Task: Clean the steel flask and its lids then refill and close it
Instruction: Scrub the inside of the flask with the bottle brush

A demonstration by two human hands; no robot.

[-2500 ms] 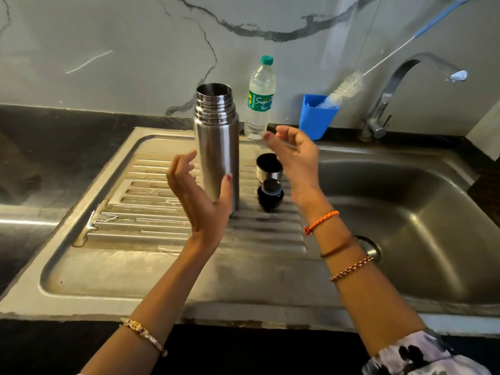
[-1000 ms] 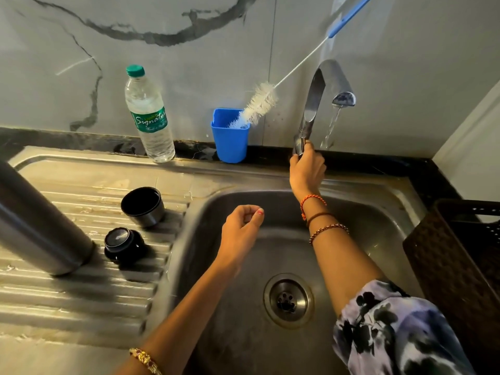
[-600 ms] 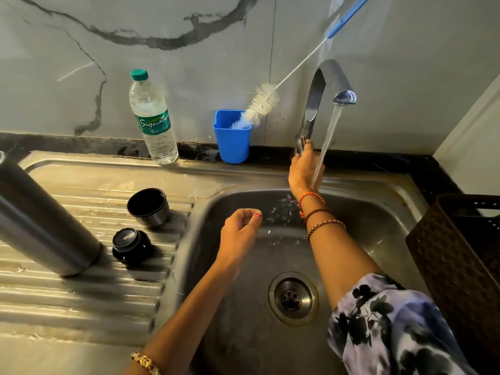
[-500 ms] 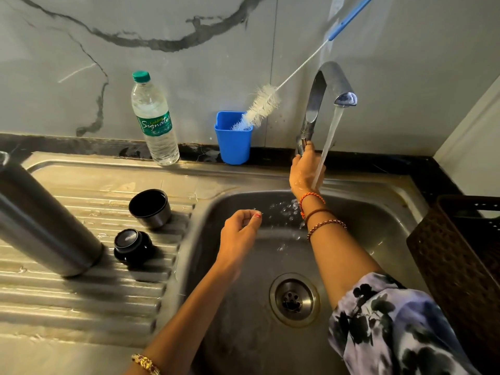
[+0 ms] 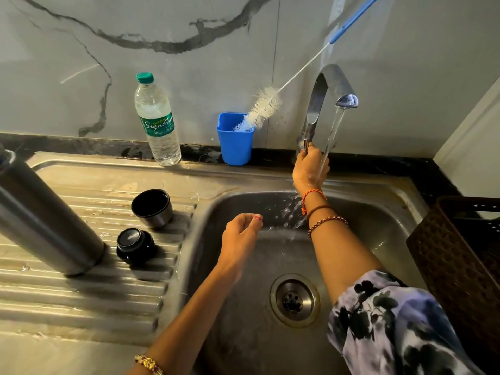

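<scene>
The open steel flask [image 5: 46,226] stands on the ribbed drainboard at the left. Beside it sit its steel cup lid [image 5: 153,208], mouth up, and the black inner stopper [image 5: 134,244]. My right hand [image 5: 309,166] grips the tap lever at the base of the faucet [image 5: 328,87], and water runs from the spout onto that hand. My left hand [image 5: 240,234] hovers over the sink basin [image 5: 378,228] with fingers loosely curled, holding nothing.
A water bottle [image 5: 157,123] with a green cap stands against the wall. A blue cup [image 5: 235,138] holds a long bottle brush [image 5: 263,105]. A dark woven basket [image 5: 465,255] sits at the right of the sink. The drain [image 5: 293,300] lies between my forearms.
My hands left the flask and moved over the basin. My right hand took the tap lever and the water grew from a trickle to a steady stream.
</scene>
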